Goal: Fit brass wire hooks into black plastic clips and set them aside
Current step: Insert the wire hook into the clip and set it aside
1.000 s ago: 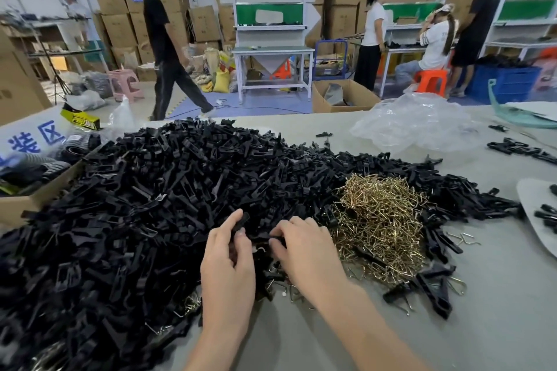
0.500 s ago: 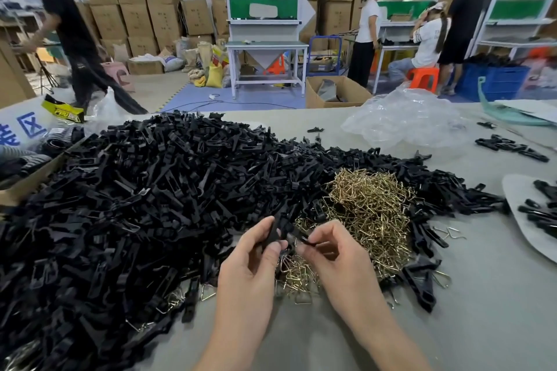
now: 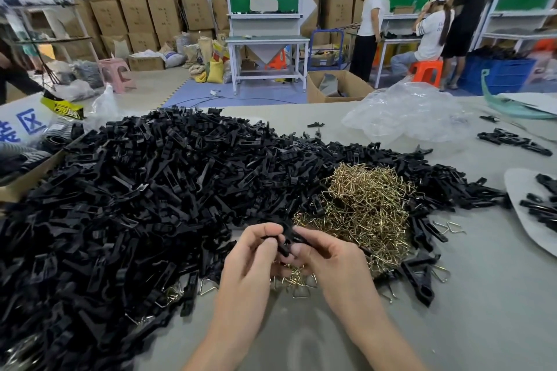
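Grey table [image 3: 488,316]: bare surface between the forearms and out to the right. Clip pile [image 3: 135,205] fills the left half. Brass hook heap [image 3: 370,205] sits right of centre, ringed by clips. Left hand [image 3: 250,268] and right hand [image 3: 331,262] both pinch one black clip [image 3: 286,242], matte and slim, above the heap's near fringe.

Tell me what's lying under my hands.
Loose brass wire hooks lie below the left hand and right hand, which hold a black clip; anything beneath the palms is covered.
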A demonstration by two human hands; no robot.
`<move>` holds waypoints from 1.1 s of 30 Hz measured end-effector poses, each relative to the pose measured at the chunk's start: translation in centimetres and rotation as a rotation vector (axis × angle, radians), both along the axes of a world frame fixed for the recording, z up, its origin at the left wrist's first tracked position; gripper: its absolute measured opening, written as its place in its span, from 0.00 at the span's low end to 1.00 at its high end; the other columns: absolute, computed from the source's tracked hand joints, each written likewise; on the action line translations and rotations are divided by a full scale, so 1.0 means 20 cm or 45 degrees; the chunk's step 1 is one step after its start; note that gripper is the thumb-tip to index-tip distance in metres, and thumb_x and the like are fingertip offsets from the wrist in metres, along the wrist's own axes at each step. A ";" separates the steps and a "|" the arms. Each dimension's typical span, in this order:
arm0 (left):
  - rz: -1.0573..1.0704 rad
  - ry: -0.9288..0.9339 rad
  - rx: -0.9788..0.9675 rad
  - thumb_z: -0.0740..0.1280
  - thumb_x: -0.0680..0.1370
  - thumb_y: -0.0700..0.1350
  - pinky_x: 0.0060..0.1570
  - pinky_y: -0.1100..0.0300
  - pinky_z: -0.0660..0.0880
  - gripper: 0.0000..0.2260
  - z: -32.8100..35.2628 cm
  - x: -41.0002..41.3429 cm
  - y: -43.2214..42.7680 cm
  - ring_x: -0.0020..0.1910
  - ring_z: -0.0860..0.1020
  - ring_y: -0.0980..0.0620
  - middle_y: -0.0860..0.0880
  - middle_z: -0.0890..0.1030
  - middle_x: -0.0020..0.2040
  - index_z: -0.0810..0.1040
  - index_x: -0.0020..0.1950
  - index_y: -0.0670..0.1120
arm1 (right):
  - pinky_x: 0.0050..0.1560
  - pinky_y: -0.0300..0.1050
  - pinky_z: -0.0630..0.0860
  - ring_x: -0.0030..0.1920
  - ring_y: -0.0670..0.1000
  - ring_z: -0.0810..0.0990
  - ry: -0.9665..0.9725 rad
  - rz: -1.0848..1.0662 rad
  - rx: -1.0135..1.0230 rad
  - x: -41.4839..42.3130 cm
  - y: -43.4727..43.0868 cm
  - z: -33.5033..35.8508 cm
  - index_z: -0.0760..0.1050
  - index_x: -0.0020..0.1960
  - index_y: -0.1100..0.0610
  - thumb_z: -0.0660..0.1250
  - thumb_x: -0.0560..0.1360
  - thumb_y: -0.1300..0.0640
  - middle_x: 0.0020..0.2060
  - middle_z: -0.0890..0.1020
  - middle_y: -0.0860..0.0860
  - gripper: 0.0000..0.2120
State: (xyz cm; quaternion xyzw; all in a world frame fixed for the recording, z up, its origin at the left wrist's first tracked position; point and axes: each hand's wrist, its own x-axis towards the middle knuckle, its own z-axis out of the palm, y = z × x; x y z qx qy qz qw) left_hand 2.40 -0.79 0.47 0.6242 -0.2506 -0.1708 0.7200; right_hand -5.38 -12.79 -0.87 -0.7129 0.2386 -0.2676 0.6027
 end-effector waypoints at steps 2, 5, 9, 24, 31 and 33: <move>0.005 -0.054 0.034 0.61 0.83 0.36 0.40 0.59 0.81 0.16 0.00 -0.01 -0.01 0.40 0.84 0.52 0.52 0.84 0.45 0.81 0.51 0.57 | 0.37 0.45 0.81 0.30 0.41 0.79 0.001 -0.037 -0.065 0.00 0.00 -0.01 0.82 0.58 0.40 0.71 0.78 0.56 0.38 0.87 0.44 0.13; 0.058 -0.101 0.092 0.63 0.82 0.38 0.48 0.55 0.81 0.20 -0.01 -0.01 -0.02 0.47 0.83 0.52 0.56 0.82 0.51 0.73 0.65 0.62 | 0.34 0.31 0.74 0.30 0.37 0.78 -0.007 -0.087 -0.238 -0.01 0.02 -0.02 0.81 0.61 0.39 0.70 0.79 0.56 0.37 0.85 0.34 0.14; 0.159 -0.149 0.157 0.66 0.81 0.41 0.49 0.67 0.77 0.16 -0.01 0.00 -0.01 0.51 0.82 0.60 0.62 0.83 0.54 0.73 0.63 0.59 | 0.55 0.34 0.78 0.51 0.34 0.82 0.038 -0.065 -0.472 -0.01 0.06 -0.01 0.79 0.67 0.45 0.69 0.80 0.54 0.54 0.84 0.35 0.17; 0.111 -0.256 0.133 0.65 0.81 0.39 0.48 0.77 0.72 0.15 0.02 0.00 0.00 0.52 0.81 0.66 0.66 0.83 0.51 0.77 0.59 0.59 | 0.36 0.30 0.74 0.38 0.39 0.81 -0.179 0.090 0.149 0.00 0.04 0.04 0.82 0.57 0.44 0.71 0.78 0.58 0.43 0.86 0.46 0.12; 0.125 -0.276 0.146 0.66 0.81 0.38 0.47 0.74 0.74 0.15 0.02 0.01 0.01 0.51 0.82 0.65 0.65 0.84 0.50 0.79 0.59 0.58 | 0.50 0.38 0.79 0.47 0.44 0.85 -0.195 0.076 0.157 0.01 0.04 0.04 0.82 0.56 0.48 0.71 0.78 0.61 0.47 0.87 0.47 0.11; 0.136 -0.290 0.149 0.66 0.81 0.38 0.46 0.75 0.73 0.15 0.02 0.01 0.01 0.49 0.82 0.65 0.65 0.84 0.50 0.79 0.59 0.58 | 0.51 0.40 0.80 0.49 0.45 0.85 -0.202 0.080 0.184 0.01 0.03 0.04 0.82 0.57 0.49 0.71 0.78 0.62 0.48 0.87 0.48 0.11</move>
